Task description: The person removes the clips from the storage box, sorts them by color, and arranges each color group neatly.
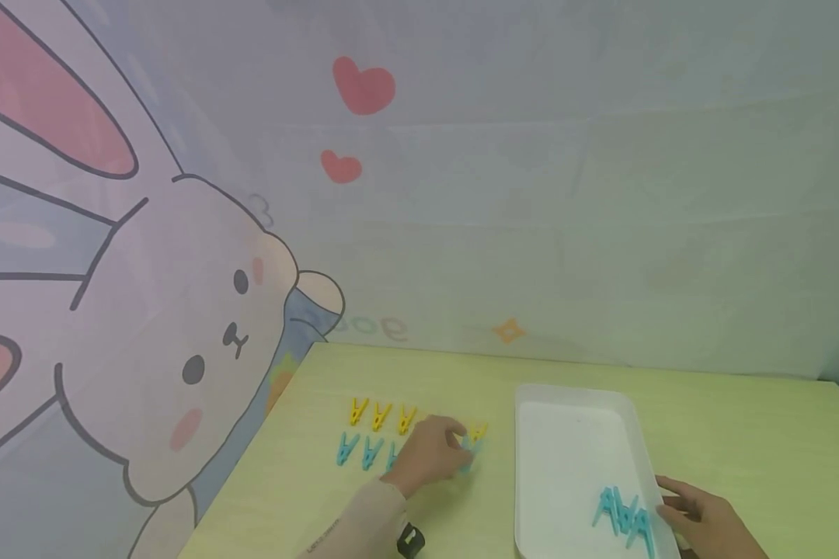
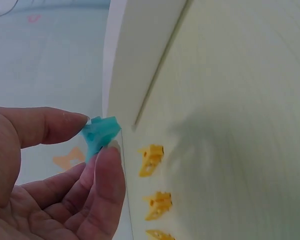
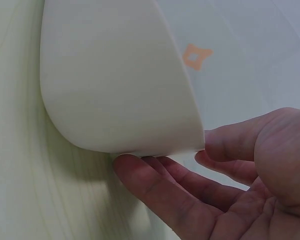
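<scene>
My left hand (image 1: 429,450) pinches a teal clothespin (image 2: 100,132) between thumb and fingertips, above the table. Just behind it lies a yellow clothespin (image 1: 477,432). To the left are a row of yellow clothespins (image 1: 381,418) and, nearer me, a row of teal clothespins (image 1: 372,453), both partly hidden by that hand. My right hand (image 1: 706,516) holds the right side of a white tray (image 1: 573,400), with its thumb at the rim and fingers against the outer wall (image 3: 115,100). Several teal clothespins (image 1: 625,514) lie clustered inside the tray, near that hand.
The light green table (image 1: 741,435) reaches back to a pale cloth backdrop (image 1: 671,233) printed with a rabbit and hearts. A dark band (image 1: 410,539) shows at the left wrist. The tray's raised walls stand between the two hands.
</scene>
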Demonstrator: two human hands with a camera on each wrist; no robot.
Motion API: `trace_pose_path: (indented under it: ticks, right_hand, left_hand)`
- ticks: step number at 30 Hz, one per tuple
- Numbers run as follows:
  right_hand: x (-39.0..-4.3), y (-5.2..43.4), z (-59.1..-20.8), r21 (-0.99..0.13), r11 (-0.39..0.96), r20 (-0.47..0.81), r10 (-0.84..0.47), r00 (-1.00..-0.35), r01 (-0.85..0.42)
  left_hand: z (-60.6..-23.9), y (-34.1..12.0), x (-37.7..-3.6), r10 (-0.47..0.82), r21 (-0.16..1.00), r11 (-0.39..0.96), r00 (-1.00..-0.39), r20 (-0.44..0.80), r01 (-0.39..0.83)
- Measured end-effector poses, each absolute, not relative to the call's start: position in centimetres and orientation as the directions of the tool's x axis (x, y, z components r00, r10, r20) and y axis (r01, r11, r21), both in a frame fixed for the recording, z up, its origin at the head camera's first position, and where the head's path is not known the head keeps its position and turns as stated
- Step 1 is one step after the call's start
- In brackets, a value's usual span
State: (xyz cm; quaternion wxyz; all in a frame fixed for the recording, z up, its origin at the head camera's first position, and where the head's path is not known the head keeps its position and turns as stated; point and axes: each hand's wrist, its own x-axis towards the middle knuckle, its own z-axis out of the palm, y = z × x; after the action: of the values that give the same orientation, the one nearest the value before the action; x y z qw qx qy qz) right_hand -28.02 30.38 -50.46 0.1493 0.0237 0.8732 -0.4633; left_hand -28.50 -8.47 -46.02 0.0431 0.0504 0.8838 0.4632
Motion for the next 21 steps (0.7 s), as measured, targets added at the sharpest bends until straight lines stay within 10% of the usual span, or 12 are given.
trace_pose_path:
  ticks: [21]
  right_hand:
    - [-28.2,30.6,-51.0,-0.82,0.537,-0.292,-0.096,-0.952,0.197]
  left_hand:
    - [-47.9,-11.7,-28.8,-0.085,0.614,0.784,-0.995,-0.043,-0.094]
